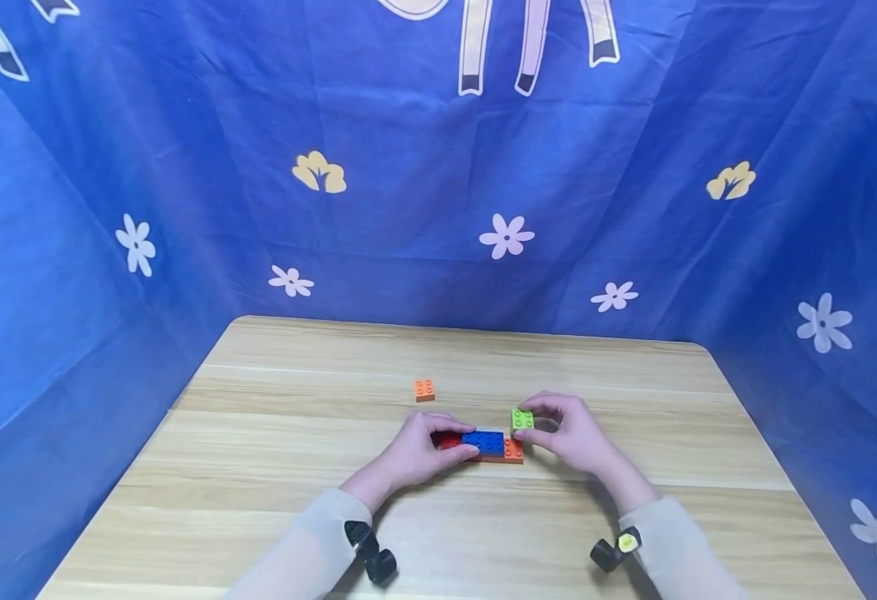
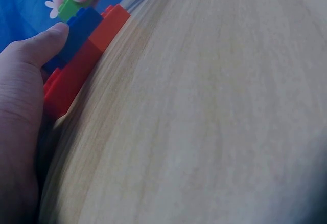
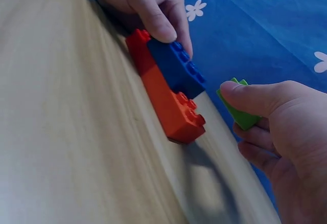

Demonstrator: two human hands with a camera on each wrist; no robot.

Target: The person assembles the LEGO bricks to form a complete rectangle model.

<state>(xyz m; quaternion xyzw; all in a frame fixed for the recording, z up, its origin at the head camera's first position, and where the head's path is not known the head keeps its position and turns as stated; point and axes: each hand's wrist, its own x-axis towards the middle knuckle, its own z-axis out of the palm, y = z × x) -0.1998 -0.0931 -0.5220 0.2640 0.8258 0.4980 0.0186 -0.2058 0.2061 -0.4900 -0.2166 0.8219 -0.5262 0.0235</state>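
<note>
A blue brick [image 1: 483, 442] lies across the tops of a red brick [image 3: 139, 50] and an orange brick [image 3: 171, 106] that stand end to end on the table. My left hand [image 1: 422, 448] grips the blue brick near its left end, thumb on the near side and fingers on the far side, covering part of the red brick. Two rows of studs show at the orange brick's bare right end. Just above that end, my right hand [image 1: 572, 429] pinches a small lime green brick [image 1: 522, 419] between thumb and fingers, apart from the blue brick in the right wrist view.
A loose square orange brick [image 1: 424, 390] rests on the wooden table [image 1: 296, 400], behind and left of the stack. Blue cloth [image 1: 408, 208] with flower and animal prints hangs round the table's back and sides. Each wrist wears a small black camera.
</note>
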